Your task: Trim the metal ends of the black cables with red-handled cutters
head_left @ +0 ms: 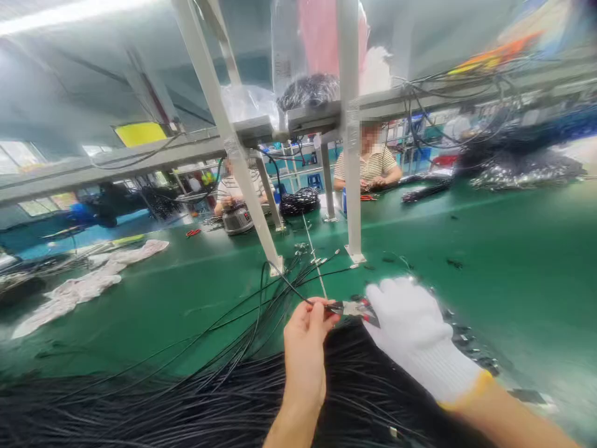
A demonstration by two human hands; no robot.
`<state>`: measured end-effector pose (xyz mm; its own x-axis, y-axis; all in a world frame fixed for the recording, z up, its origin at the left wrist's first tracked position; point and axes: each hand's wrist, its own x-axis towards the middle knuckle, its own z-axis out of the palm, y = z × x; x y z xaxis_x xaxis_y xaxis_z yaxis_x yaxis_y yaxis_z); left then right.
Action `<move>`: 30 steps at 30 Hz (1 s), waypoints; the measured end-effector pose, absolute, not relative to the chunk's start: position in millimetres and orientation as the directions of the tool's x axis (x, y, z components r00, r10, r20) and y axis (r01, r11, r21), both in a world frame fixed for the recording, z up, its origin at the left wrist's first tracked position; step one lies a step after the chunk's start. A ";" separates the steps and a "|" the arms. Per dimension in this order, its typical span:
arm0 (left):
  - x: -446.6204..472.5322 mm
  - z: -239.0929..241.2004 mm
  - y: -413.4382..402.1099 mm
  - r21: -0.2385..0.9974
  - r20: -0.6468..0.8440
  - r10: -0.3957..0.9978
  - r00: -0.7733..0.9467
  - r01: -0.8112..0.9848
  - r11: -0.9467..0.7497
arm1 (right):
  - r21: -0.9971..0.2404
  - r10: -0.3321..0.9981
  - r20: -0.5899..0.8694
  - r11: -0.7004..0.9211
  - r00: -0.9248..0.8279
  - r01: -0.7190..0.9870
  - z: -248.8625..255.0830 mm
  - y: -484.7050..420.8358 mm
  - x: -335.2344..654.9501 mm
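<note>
Black cables point(177, 404) lie heaped nearest the camera, a dense glossy mass that spreads across the bottom of the view and under both forearms. At far left, white rags point(88, 283) lie crumpled on the green bench point(513, 261), well apart from the work. Loose strands point(254, 311) fan out of the heap toward a white post point(352, 186).

The bare left hand point(305, 351) is closed, thumb and forefinger pinching the end of a thin black wire point(291, 288) that runs up and to the left over the bench. Just beside those fingertips sits a small tool point(353, 308) with red-tipped handles, held in the closed, white-gloved right hand point(410, 330). Its working end looks to meet the wire right at the pinch, though blur hides the contact.

The bare fingertips are the main risk: they sit so near the tool's nose that a squeeze could nip them. The slim, slick wire could also slide out of the pinch, or a neighbouring strand could be caught with it. It looks limp and matte, and it is easily lost among its neighbours.
</note>
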<state>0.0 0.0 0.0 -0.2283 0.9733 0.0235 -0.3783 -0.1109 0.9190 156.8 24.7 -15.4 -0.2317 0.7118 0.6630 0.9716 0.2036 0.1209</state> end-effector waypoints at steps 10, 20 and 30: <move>-1.2 -1.1 1.1 0.916 0.033 0.974 -0.225 -0.383 -0.119 | 0.105 0.781 0.586 0.193 -0.217 0.976 -11.8 21.2 155.7; -1.9 -0.7 0.3 0.922 0.014 0.971 -0.238 -0.374 -0.105 | 0.070 0.815 0.542 0.199 -0.204 0.978 -14.0 19.0 155.2; -1.1 -5.0 2.0 0.918 0.016 0.971 -0.240 -0.381 -0.109 | 0.081 0.819 0.525 0.223 -0.231 0.972 -18.1 21.1 158.1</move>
